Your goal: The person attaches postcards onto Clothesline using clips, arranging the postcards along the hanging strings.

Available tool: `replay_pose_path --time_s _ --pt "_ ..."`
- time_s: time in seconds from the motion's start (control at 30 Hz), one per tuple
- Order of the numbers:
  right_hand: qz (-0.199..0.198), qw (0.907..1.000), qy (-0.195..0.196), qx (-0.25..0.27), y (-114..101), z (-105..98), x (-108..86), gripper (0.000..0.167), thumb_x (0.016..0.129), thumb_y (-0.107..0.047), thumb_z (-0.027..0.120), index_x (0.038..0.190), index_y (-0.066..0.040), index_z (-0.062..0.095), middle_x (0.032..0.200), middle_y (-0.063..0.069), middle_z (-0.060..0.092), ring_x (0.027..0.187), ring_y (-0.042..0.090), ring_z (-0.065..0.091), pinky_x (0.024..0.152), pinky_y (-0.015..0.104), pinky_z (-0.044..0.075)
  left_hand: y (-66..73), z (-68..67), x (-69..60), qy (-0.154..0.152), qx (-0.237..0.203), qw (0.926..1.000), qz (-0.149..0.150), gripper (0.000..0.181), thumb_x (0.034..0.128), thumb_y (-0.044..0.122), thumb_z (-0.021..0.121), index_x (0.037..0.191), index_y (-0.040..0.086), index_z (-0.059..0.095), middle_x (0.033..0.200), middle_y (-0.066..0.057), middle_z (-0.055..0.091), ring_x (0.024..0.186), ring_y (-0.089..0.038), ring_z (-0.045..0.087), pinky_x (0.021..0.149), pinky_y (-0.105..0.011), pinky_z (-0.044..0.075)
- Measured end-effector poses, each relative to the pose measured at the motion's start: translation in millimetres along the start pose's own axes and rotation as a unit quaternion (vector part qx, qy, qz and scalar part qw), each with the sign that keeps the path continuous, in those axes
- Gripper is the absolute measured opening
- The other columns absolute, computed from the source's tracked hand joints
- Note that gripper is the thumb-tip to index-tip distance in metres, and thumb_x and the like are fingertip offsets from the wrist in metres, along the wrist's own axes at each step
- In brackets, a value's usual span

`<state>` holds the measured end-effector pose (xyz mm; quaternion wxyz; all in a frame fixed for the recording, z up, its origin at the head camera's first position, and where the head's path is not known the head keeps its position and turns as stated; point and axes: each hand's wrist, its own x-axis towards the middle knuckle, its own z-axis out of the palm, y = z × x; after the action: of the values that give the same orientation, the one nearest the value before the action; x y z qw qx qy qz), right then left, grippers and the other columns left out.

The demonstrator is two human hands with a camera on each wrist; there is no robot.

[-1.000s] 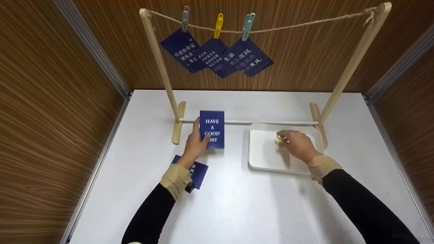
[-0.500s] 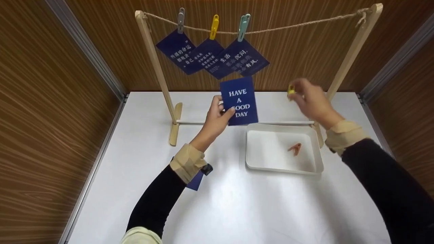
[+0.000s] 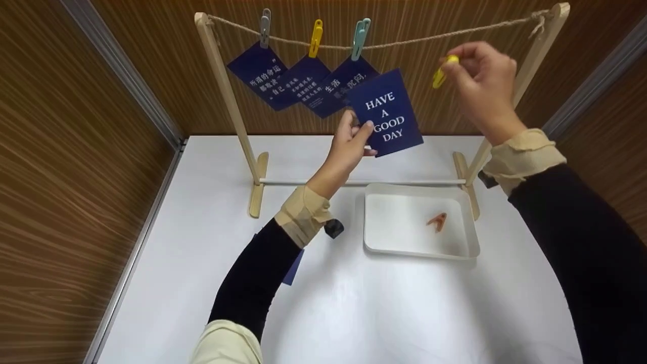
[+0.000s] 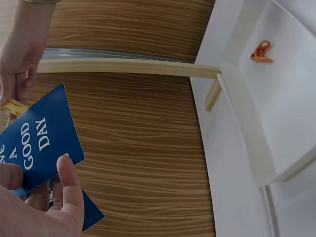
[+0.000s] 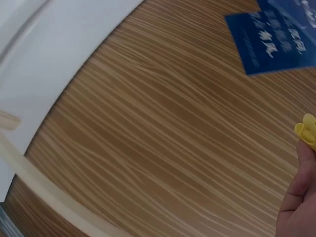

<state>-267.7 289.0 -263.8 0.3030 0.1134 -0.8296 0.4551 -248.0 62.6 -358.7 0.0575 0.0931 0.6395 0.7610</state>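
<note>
The left hand (image 3: 349, 141) pinches a dark blue rectangular card lettered HAVE A GOOD DAY (image 3: 386, 114), tilted, raised toward the far edge of the white table (image 3: 384, 303). The right hand's (image 3: 482, 88) thumb and fingers grip a yellow plastic clip (image 3: 438, 78) near the twisted beige rope (image 3: 404, 42). An orange plastic clip (image 3: 437, 222) lies in the white rectangular tray (image 3: 394, 222), toward the table's far right corner.

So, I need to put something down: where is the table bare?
The table is bare in front of the tray and between the left sleeve and left wall. The tray is bare left of the orange peg. Crowded: beneath that sleeve, at the blue card; just behind the tray, at the white bar.
</note>
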Motion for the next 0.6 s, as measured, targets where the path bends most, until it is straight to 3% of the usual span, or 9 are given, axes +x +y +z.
replay_pose_path --time_s 0.1,0.23,0.37,0.6 --pt "0.004 0.9980 0.023 0.058 -17.1 -3.9 19.5 0.010 0.093 -0.008 0.069 0.099 0.000 0.069 0.097 0.006 0.077 0.082 0.003 0.071 0.068 0.015 0.048 6.3 9.4 13.0 0.008 -0.007 0.9998 -0.014 0.020 0.1060 0.014 0.047 0.126 0.013 0.046 0.112 -0.012 0.070 0.093 -0.020 0.069 0.067 -0.030 0.057" --pt "0.014 0.9937 0.029 0.107 -38.0 -5.0 34.0 0.007 0.095 -0.007 0.066 0.099 -0.002 0.069 0.100 0.008 0.076 0.091 0.010 0.071 0.080 0.017 0.052 8.4 20.2 25.0 0.006 -0.005 0.9995 -0.029 0.021 0.1063 0.015 0.046 0.127 0.013 0.044 0.111 -0.012 0.069 0.092 -0.019 0.069 0.067 -0.029 0.057" --pt "0.024 0.9951 0.012 0.095 -46.3 -1.6 41.8 0.012 0.097 -0.010 0.062 0.105 -0.002 0.068 0.107 0.011 0.073 0.100 0.013 0.069 0.092 0.021 0.052 8.1 27.9 33.3 0.004 -0.008 0.9991 -0.043 0.023 0.1066 0.016 0.046 0.130 0.014 0.043 0.113 -0.011 0.070 0.094 -0.020 0.070 0.069 -0.029 0.058" --pt "0.040 0.9960 -0.014 0.079 -37.0 8.0 51.5 0.017 0.097 -0.013 0.060 0.109 -0.002 0.067 0.111 0.011 0.071 0.105 0.012 0.068 0.096 0.022 0.051 1.2 31.4 40.9 0.010 -0.012 0.9980 -0.061 0.023 0.1075 0.017 0.043 0.131 0.014 0.043 0.115 -0.013 0.069 0.096 -0.022 0.071 0.072 -0.032 0.059"
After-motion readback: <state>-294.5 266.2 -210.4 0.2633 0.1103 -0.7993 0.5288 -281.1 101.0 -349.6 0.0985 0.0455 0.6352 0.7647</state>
